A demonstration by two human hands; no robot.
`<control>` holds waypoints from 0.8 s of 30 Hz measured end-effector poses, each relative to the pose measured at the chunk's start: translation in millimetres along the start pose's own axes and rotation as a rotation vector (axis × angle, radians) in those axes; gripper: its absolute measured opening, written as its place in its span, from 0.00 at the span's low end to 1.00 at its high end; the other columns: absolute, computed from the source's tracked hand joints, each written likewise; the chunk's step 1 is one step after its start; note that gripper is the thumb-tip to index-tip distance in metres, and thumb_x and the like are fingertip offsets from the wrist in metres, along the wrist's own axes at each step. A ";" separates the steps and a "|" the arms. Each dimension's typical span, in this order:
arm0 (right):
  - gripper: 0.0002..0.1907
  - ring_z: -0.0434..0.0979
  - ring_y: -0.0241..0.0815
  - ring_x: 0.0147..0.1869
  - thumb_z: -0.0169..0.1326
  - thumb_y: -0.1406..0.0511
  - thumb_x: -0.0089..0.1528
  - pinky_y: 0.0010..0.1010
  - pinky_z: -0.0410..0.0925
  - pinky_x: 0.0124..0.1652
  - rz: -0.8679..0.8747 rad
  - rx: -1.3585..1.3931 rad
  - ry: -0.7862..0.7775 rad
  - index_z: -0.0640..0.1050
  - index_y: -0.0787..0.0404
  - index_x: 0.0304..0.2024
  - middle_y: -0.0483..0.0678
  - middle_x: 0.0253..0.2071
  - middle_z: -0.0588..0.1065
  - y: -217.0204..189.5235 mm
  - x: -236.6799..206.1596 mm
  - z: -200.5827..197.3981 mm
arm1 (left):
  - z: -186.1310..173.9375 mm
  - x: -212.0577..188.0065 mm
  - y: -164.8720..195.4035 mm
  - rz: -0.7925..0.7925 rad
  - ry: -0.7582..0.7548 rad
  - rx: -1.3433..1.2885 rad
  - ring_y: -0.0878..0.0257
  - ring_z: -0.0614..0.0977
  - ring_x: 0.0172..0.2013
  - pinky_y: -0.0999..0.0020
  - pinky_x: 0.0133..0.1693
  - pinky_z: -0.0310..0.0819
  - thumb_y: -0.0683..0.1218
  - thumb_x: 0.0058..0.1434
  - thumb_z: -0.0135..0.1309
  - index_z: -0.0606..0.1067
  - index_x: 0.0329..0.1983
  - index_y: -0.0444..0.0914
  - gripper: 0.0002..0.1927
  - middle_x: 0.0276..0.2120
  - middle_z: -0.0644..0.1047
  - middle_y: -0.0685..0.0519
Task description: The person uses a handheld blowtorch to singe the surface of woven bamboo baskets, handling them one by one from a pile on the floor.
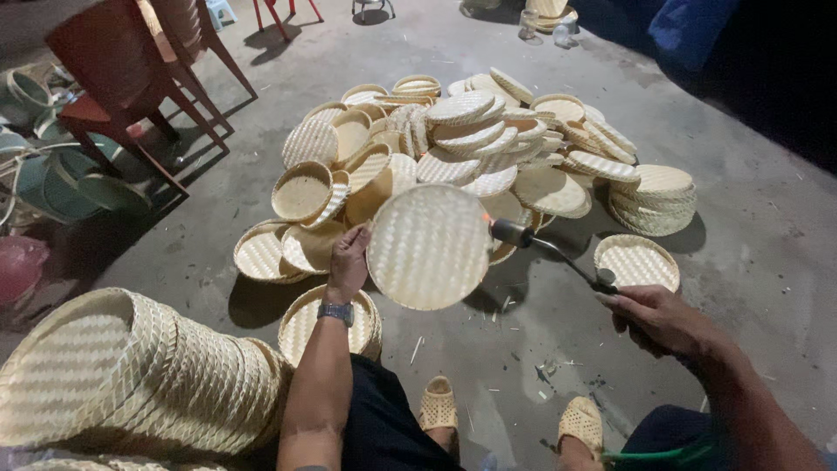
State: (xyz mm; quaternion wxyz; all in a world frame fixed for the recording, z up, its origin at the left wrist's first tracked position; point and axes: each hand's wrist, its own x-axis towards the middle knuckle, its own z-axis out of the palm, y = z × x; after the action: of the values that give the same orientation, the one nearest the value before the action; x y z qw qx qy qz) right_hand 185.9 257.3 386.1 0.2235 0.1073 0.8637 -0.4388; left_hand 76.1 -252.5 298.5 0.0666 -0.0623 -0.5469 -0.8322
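Observation:
My left hand (pixel 349 260) holds a round woven bamboo tray (pixel 429 247) upright by its left rim, its underside facing me. A wristwatch (pixel 336 311) sits on that wrist. My right hand (pixel 661 318) grips the handle of a gas torch (pixel 558 254). The torch's metal nozzle (pixel 512 232) points at the right edge of the tray, with a small orange glow where they meet. My feet in woven sandals (pixel 438 404) rest on the concrete floor below.
A big heap of woven trays (pixel 475 148) lies ahead, with a neat stack (pixel 654 199) at right and one tray (pixel 636 261) beside my right hand. A long nested stack (pixel 131 375) lies at lower left. Red chairs (pixel 131 70) stand at upper left.

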 end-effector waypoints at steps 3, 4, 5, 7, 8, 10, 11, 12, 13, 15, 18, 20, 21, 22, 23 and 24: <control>0.21 0.66 0.37 0.17 0.53 0.53 0.67 0.33 0.62 0.18 -0.052 0.097 0.003 0.81 0.62 0.30 0.47 0.18 0.71 -15.9 -1.5 -1.9 | -1.3 0.7 -5.2 -0.012 -0.025 0.064 0.71 0.80 0.37 0.76 0.40 0.76 0.49 0.71 0.53 0.80 0.51 0.33 0.15 0.40 0.83 0.56; 0.20 0.67 0.37 0.17 0.52 0.54 0.66 0.33 0.62 0.18 -0.083 0.102 -0.005 0.81 0.62 0.30 0.46 0.19 0.72 -20.7 -1.7 -2.5 | -2.2 0.8 -6.9 0.010 -0.035 0.110 0.71 0.80 0.38 0.77 0.41 0.76 0.49 0.71 0.53 0.80 0.51 0.33 0.15 0.40 0.83 0.56; 0.19 0.68 0.37 0.18 0.52 0.55 0.65 0.32 0.62 0.18 -0.115 0.109 -0.012 0.80 0.63 0.30 0.46 0.19 0.72 -24.6 -1.5 -2.7 | -3.8 0.9 -8.3 0.033 -0.047 0.158 0.72 0.80 0.39 0.78 0.41 0.76 0.49 0.71 0.53 0.81 0.51 0.33 0.15 0.41 0.82 0.57; 0.20 0.66 0.38 0.18 0.51 0.54 0.65 0.33 0.61 0.18 -0.111 0.091 -0.018 0.80 0.63 0.30 0.47 0.19 0.71 -27.7 -2.7 -3.3 | -7.5 0.7 -10.1 0.014 -0.055 0.116 0.71 0.80 0.38 0.77 0.41 0.76 0.49 0.71 0.53 0.81 0.52 0.33 0.15 0.41 0.83 0.56; 0.22 0.64 0.39 0.17 0.51 0.53 0.66 0.34 0.60 0.18 -0.072 0.065 -0.020 0.80 0.64 0.30 0.48 0.18 0.70 -26.0 -4.8 -2.5 | -9.4 0.2 -10.8 0.002 -0.059 0.093 0.71 0.80 0.38 0.77 0.41 0.76 0.49 0.71 0.53 0.81 0.52 0.33 0.15 0.41 0.83 0.55; 0.23 0.63 0.41 0.17 0.52 0.52 0.67 0.34 0.59 0.19 -0.003 0.058 -0.008 0.79 0.65 0.30 0.49 0.18 0.69 -21.0 -6.2 1.4 | -13.4 -0.2 -11.0 -0.013 0.030 0.072 0.70 0.81 0.38 0.76 0.41 0.77 0.49 0.70 0.53 0.80 0.51 0.34 0.15 0.40 0.83 0.55; 0.23 0.63 0.40 0.18 0.52 0.52 0.66 0.34 0.59 0.19 0.026 0.081 0.006 0.79 0.66 0.30 0.48 0.18 0.69 -15.7 -8.1 8.2 | -15.6 -0.4 -10.3 -0.020 0.077 0.061 0.69 0.81 0.38 0.76 0.40 0.77 0.50 0.70 0.52 0.80 0.50 0.34 0.16 0.39 0.83 0.55; 0.23 0.63 0.40 0.18 0.52 0.52 0.66 0.33 0.59 0.19 0.056 0.105 0.019 0.79 0.66 0.31 0.48 0.19 0.69 -10.0 -9.5 15.5 | -17.6 -0.5 -9.6 0.004 0.093 0.113 0.66 0.80 0.35 0.73 0.37 0.75 0.51 0.74 0.51 0.80 0.49 0.33 0.17 0.37 0.82 0.52; 0.24 0.64 0.40 0.18 0.52 0.51 0.66 0.33 0.59 0.19 0.045 0.087 -0.016 0.79 0.66 0.30 0.48 0.18 0.69 -4.4 -10.9 20.8 | -19.2 0.5 -8.3 0.029 0.108 0.167 0.63 0.78 0.33 0.70 0.34 0.73 0.52 0.77 0.50 0.81 0.48 0.31 0.19 0.35 0.81 0.50; 0.26 0.64 0.40 0.17 0.52 0.49 0.67 0.33 0.60 0.19 0.027 0.050 -0.085 0.80 0.64 0.30 0.47 0.17 0.69 5.1 -12.9 30.0 | -20.1 2.0 -6.8 0.040 0.111 0.051 0.61 0.79 0.35 0.68 0.37 0.75 0.52 0.77 0.50 0.80 0.48 0.32 0.18 0.36 0.80 0.49; 0.24 0.68 0.37 0.19 0.51 0.50 0.65 0.31 0.63 0.20 -0.009 0.014 -0.189 0.80 0.64 0.29 0.45 0.18 0.72 7.9 -6.1 40.6 | -14.1 4.8 -7.8 0.038 0.074 -0.257 0.63 0.84 0.44 0.68 0.48 0.81 0.49 0.70 0.51 0.79 0.49 0.34 0.14 0.44 0.83 0.51; 0.26 0.68 0.39 0.18 0.50 0.49 0.67 0.33 0.63 0.20 0.013 0.002 -0.104 0.80 0.63 0.30 0.48 0.18 0.72 2.1 3.1 42.7 | -8.0 4.5 -9.5 0.084 0.048 -0.195 0.61 0.83 0.43 0.66 0.46 0.81 0.49 0.73 0.51 0.78 0.50 0.32 0.15 0.44 0.82 0.48; 0.26 0.68 0.41 0.17 0.49 0.48 0.68 0.34 0.63 0.20 0.024 -0.005 -0.060 0.80 0.63 0.30 0.49 0.18 0.72 -1.3 6.3 42.4 | -4.8 3.5 -10.8 0.069 0.061 -0.195 0.61 0.83 0.43 0.67 0.46 0.81 0.49 0.72 0.51 0.78 0.50 0.32 0.15 0.44 0.82 0.48; 0.25 0.68 0.40 0.17 0.48 0.50 0.67 0.34 0.64 0.19 -0.041 0.014 -0.061 0.80 0.63 0.30 0.49 0.17 0.72 -4.8 8.7 42.5 | -1.5 2.8 -12.2 0.058 0.072 -0.196 0.61 0.83 0.43 0.67 0.47 0.81 0.48 0.72 0.52 0.78 0.51 0.32 0.15 0.44 0.82 0.49; 0.24 0.68 0.40 0.17 0.47 0.51 0.67 0.34 0.64 0.19 -0.109 0.032 -0.061 0.79 0.63 0.29 0.48 0.17 0.72 -10.3 12.6 43.3 | 1.3 2.5 -13.2 0.049 0.084 -0.196 0.62 0.83 0.43 0.68 0.47 0.81 0.48 0.71 0.52 0.78 0.51 0.33 0.15 0.44 0.82 0.49; 0.23 0.68 0.40 0.16 0.46 0.52 0.66 0.34 0.64 0.18 -0.177 0.049 -0.062 0.78 0.63 0.29 0.48 0.17 0.71 -15.8 15.2 43.2 | 3.6 1.5 -14.2 0.070 0.090 -0.101 0.62 0.83 0.43 0.69 0.46 0.80 0.48 0.71 0.51 0.78 0.51 0.32 0.15 0.44 0.82 0.49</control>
State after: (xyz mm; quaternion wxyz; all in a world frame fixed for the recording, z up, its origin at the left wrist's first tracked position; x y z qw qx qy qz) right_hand 179.2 213.1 367.8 0.2079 0.0224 0.8514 -0.4810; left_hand 72.1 -243.6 287.3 0.1169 -0.0471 -0.4981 -0.8579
